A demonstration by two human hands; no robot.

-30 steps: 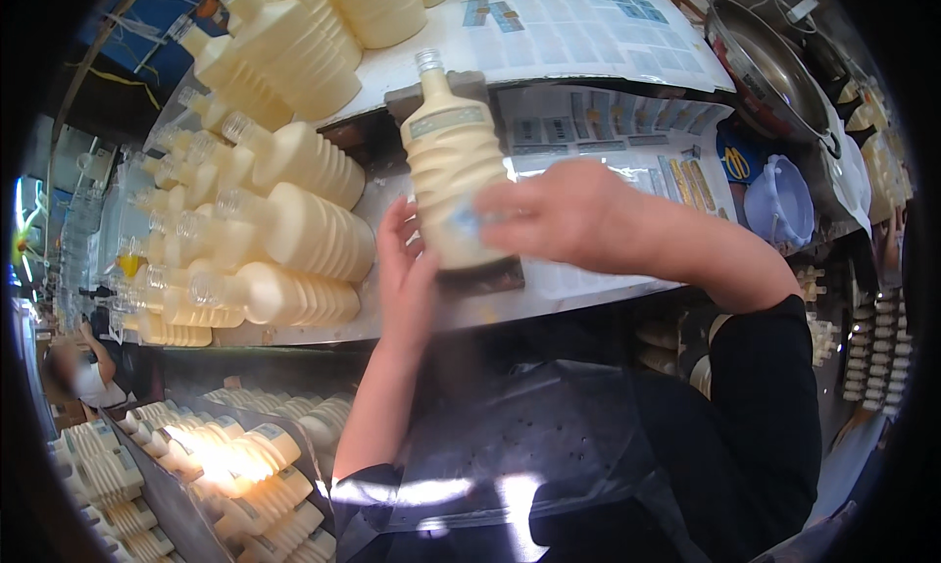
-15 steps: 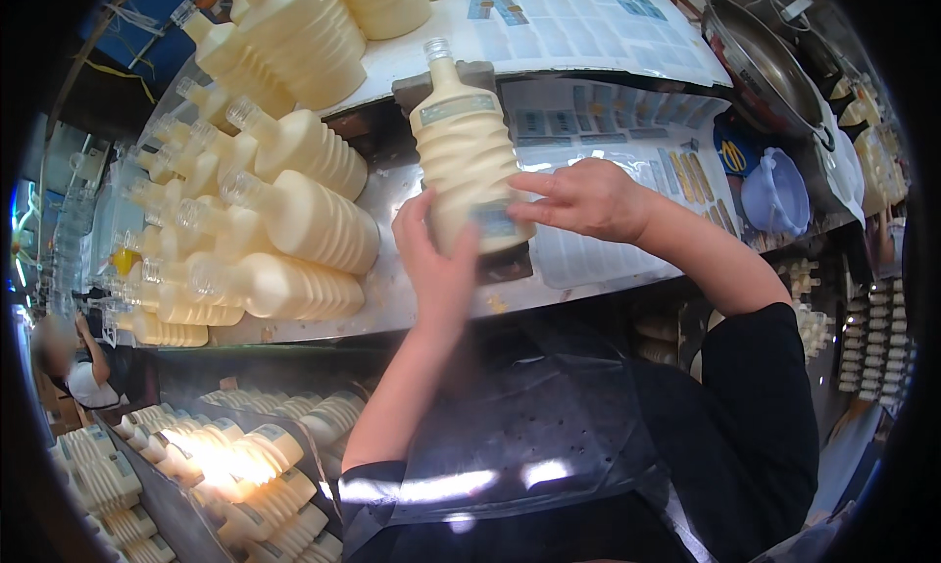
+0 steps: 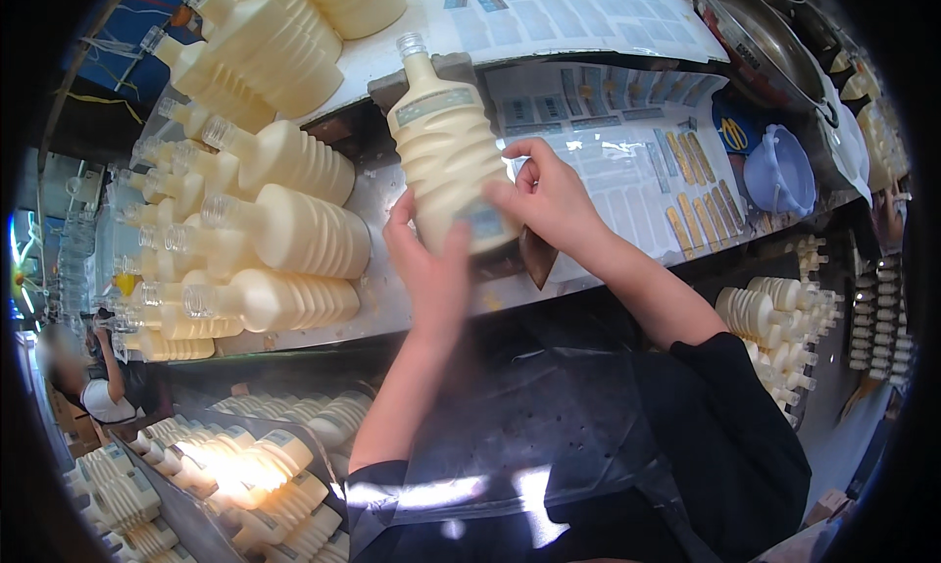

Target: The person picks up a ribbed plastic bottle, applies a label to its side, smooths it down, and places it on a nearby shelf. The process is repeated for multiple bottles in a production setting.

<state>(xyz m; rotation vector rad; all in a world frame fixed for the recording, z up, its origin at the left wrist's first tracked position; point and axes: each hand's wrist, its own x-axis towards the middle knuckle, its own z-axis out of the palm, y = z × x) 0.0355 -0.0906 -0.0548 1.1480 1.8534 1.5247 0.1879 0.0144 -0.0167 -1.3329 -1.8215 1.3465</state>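
Observation:
A cream, wavy-ribbed bottle with a clear screw neck lies on a dark block in front of me, its neck pointing away. One blue-grey label runs across its shoulder, and a small bluish label sits low on its body. My left hand grips the lower left side, fingers along the edge; its thumb, smeared by motion, lies by the small label. From the right, my right hand presses its thumb on the bottle just above that label, its index finger bent against the right side.
Many similar bottles lie at the left. Label sheets and tan strips spread to the right, near a lilac basket and a large pan. Crates of bottles stand below. A person is at the far left.
My right hand has drawn from outstretched fingers over the label to a bent grip with its thumb on the bottle. The left thumb stays by the label. The view has shifted slightly.

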